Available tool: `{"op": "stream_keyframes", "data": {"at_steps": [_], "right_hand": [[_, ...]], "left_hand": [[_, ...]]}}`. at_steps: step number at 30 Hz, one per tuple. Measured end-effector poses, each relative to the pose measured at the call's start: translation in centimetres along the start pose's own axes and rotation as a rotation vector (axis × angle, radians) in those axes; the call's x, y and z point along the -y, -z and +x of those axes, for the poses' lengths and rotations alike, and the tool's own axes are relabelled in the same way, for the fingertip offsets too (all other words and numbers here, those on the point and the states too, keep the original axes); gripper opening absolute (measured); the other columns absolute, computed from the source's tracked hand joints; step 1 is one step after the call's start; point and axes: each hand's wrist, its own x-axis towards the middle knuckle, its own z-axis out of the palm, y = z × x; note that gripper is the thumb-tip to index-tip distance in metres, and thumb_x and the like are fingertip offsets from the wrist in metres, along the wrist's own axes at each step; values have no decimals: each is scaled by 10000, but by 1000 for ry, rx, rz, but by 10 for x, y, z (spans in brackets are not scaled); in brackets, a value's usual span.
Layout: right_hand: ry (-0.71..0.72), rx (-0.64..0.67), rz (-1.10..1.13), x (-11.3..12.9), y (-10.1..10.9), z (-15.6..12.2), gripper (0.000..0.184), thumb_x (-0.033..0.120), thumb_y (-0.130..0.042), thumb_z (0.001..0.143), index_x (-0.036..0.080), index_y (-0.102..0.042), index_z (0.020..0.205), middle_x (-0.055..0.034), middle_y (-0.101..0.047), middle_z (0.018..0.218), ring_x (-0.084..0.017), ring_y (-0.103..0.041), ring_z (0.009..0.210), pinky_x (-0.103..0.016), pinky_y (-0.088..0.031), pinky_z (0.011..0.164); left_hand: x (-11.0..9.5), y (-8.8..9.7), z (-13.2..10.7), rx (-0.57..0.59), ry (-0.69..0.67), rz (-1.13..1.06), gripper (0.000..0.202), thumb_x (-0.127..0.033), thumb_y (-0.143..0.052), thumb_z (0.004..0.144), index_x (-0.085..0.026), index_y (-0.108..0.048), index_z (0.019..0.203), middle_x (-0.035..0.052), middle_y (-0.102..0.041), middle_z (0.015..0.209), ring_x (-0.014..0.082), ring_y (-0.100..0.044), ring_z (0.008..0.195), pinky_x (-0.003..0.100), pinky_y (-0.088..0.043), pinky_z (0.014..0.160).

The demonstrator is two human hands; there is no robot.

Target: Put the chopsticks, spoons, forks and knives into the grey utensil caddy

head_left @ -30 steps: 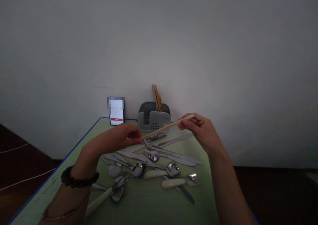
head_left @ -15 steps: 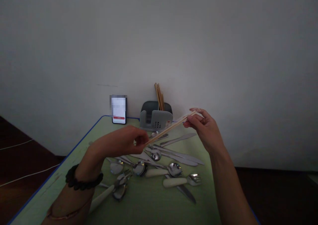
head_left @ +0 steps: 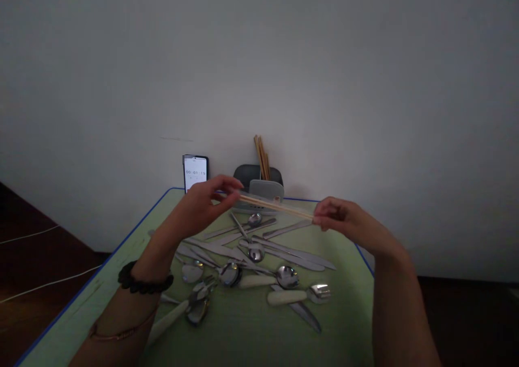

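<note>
Pale wooden chopsticks stretch between my hands above the table, sloping slightly down to the right; how many there are I cannot tell. My left hand, with a dark beaded bracelet on its wrist, pinches their left end. Closed round the right end is my right hand. Behind them stands a grey utensil holder, partly covered by my left hand and the chopsticks. Several brown chopsticks stand upright in it. Beneath my hands lie scattered metal spoons, table knives and a white-handled fork.
The green table has a blue edge and meets a plain wall. A phone showing a timer leans at the back left, its lower part behind my left hand. White cables run over the dark floor at left.
My left hand has risen and my right hand has dropped and shifted right, so the chopsticks now slope the other way. The phone screen now shows a timer.
</note>
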Motion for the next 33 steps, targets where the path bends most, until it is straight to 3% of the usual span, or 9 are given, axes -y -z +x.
{"op": "stream_keyframes", "data": {"at_steps": [3, 6, 10, 15, 18, 24, 33], "right_hand": [[-39, 330, -129, 0, -7, 1, 261, 407, -616, 765, 162, -649, 847, -5, -622, 719, -138, -556, 673, -266, -436, 629], [-18, 425, -270, -1, -23, 9, 260, 371, -555, 807, 154, -685, 871, -21, -656, 769, -152, -569, 720, -261, -428, 652], [-1, 523, -313, 0, -40, 16, 235, 323, -553, 799, 155, -710, 849, -3, -639, 698, -140, -545, 660, -237, -395, 599], [-1, 539, -280, 1, -42, 16, 218, 322, -594, 763, 161, -718, 843, 9, -621, 672, -137, -535, 652, -230, -391, 607], [-7, 537, -287, 1, -42, 16, 208, 323, -604, 749, 162, -715, 820, 11, -613, 660, -138, -528, 645, -230, -388, 608], [7, 563, -324, -2, -46, 20, 233, 352, -574, 775, 156, -700, 765, 2, -599, 653, -137, -513, 632, -229, -382, 583], [-2, 587, -335, -2, -47, 19, 268, 390, -570, 784, 160, -704, 749, 0, -610, 646, -132, -506, 611, -230, -374, 566]], "left_hand": [[-7, -7, 1, -116, 24, -200, 296, -378, -606, 798, -159, -575, 995, 26, -654, 849, 129, -633, 711, 249, -546, 647], [-15, -16, 2, -155, 48, -391, 290, -354, -662, 755, -153, -558, 936, 16, -665, 811, 115, -631, 636, 248, -556, 607], [-22, -23, 2, -40, 85, -498, 249, -334, -696, 724, -148, -579, 841, 30, -700, 808, 138, -658, 664, 284, -577, 656], [-23, -23, 1, 89, 133, -617, 240, -316, -665, 765, -144, -623, 927, 67, -721, 957, 196, -674, 906, 329, -566, 810], [-21, -21, 2, 115, 104, -610, 249, -346, -581, 833, -145, -651, 964, 68, -705, 1029, 188, -662, 947, 320, -556, 847], [-19, -21, 3, 51, 99, -430, 303, -414, -570, 819, -151, -679, 921, 49, -707, 994, 165, -675, 812, 293, -589, 735], [-20, -25, 3, -7, 128, -512, 216, -348, -640, 744, -148, -589, 805, 25, -708, 773, 149, -672, 661, 280, -575, 651]]}}
